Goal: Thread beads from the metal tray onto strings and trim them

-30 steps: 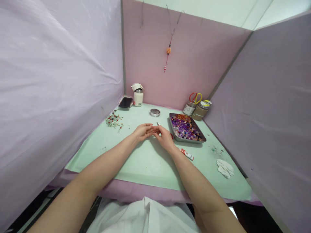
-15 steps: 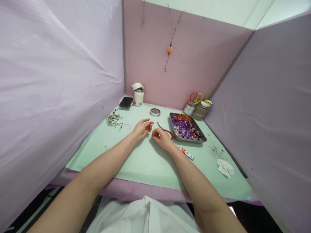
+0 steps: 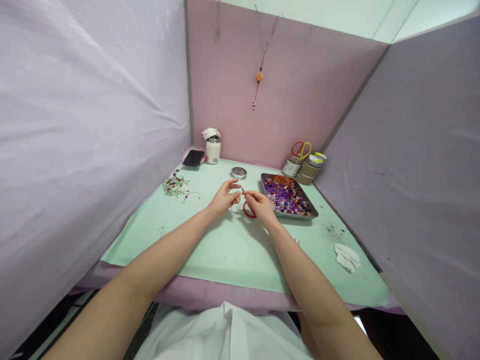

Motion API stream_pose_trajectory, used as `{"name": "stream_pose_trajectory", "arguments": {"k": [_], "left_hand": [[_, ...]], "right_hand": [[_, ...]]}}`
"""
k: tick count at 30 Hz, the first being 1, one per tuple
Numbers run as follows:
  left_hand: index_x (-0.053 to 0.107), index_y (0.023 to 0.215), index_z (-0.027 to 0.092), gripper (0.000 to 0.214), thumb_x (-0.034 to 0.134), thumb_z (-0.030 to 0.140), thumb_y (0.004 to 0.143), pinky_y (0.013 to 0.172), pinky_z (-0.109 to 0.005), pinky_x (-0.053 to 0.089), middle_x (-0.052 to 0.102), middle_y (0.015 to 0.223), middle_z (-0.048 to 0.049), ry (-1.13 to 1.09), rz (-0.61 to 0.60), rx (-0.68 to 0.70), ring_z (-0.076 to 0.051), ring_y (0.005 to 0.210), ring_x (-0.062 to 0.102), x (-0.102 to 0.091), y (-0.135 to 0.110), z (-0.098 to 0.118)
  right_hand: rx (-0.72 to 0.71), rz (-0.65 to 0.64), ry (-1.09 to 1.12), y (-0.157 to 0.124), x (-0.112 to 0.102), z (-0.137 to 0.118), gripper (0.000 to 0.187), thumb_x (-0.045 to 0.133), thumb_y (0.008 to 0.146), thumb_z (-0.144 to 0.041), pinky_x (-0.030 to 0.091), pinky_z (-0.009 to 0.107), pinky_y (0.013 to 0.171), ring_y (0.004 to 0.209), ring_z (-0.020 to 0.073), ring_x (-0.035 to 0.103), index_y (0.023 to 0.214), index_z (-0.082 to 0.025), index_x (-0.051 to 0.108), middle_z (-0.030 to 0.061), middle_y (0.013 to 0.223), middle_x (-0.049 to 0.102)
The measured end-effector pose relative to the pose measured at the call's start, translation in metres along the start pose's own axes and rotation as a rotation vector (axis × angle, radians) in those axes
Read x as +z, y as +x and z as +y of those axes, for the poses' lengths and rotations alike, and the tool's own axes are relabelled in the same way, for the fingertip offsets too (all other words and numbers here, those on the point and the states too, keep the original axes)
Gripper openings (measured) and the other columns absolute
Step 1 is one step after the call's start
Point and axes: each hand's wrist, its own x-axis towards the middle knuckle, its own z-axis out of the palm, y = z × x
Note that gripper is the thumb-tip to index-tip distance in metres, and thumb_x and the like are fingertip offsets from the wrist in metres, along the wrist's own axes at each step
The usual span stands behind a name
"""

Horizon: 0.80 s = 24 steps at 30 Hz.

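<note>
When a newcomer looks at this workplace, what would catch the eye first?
Probably the purple beads, heaped in the tray on the right of the table. Next might be the ornament with its orange piece, hanging before the pink wall. Then, mid-table, the left hand close to the right hand, which holds red-handled scissors.

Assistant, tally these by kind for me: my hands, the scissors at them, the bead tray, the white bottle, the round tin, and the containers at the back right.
Hands: 2 (left hand, right hand)
Red-handled scissors: 1
Bead tray: 1
White bottle: 1
Round tin: 1
Back-right containers: 2 (scissors holder, brown jar)
Total: 8
</note>
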Motion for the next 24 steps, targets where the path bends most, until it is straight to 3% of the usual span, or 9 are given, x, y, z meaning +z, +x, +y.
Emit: {"name": "stream_pose_trajectory", "arguments": {"k": [4, 9, 15, 19, 24], "left_hand": [[0.044, 0.120, 0.023, 0.051, 0.064, 0.018, 0.074, 0.048, -0.018, 0.036, 0.048, 0.121, -0.0096, 0.026, -0.047, 0.017, 0.000, 0.053, 0.051, -0.001, -0.001, -0.002], [0.047, 0.119, 0.022, 0.049, 0.066, 0.021, 0.074, 0.049, -0.019, 0.038, 0.050, 0.120, -0.0103, 0.033, -0.088, 0.012, -0.001, 0.054, 0.052, -0.001, -0.001, -0.008], [0.054, 0.110, 0.017, 0.041, 0.069, 0.024, 0.072, 0.046, -0.018, 0.034, 0.057, 0.097, -0.0050, -0.122, -0.147, -0.106, -0.001, 0.052, 0.048, 0.004, -0.005, -0.006], [0.056, 0.105, 0.015, 0.039, 0.069, 0.033, 0.074, 0.043, -0.017, 0.031, 0.055, 0.074, 0.0010, -0.126, -0.145, -0.132, -0.003, 0.048, 0.045, 0.006, -0.006, -0.004], [0.059, 0.084, 0.014, 0.029, 0.067, 0.039, 0.073, 0.044, -0.018, 0.030, 0.057, 0.071, -0.0004, 0.029, -0.084, -0.130, -0.004, 0.049, 0.045, 0.003, -0.003, -0.007]], "right_hand": [[0.062, -0.065, 0.077, -0.004, 0.002, -0.005, 0.036, 0.061, 0.073, -0.045, 0.037, 0.023, 0.052, 0.055, 0.0109, 0.049, 0.093, -0.016, 0.068, -0.0006, 0.063, 0.061], [0.061, -0.065, 0.120, -0.005, 0.005, -0.006, 0.028, 0.064, 0.071, -0.043, 0.041, 0.025, 0.056, 0.059, 0.0130, 0.054, 0.080, -0.017, 0.068, 0.0021, 0.068, 0.066], [0.029, -0.152, 0.136, -0.005, 0.002, -0.004, 0.029, 0.061, 0.073, -0.045, 0.041, 0.026, 0.055, 0.055, 0.0119, 0.052, 0.074, -0.017, 0.065, 0.0028, 0.067, 0.067], [0.036, -0.055, 0.062, -0.002, 0.003, 0.001, 0.033, 0.060, 0.073, -0.049, 0.037, 0.023, 0.051, 0.052, 0.0102, 0.047, 0.078, -0.016, 0.064, 0.0009, 0.064, 0.063], [-0.069, 0.102, -0.060, 0.002, 0.003, 0.008, 0.031, 0.059, 0.072, -0.046, 0.040, 0.025, 0.057, 0.060, 0.0126, 0.050, 0.077, -0.016, 0.063, 0.0015, 0.069, 0.062]]}}
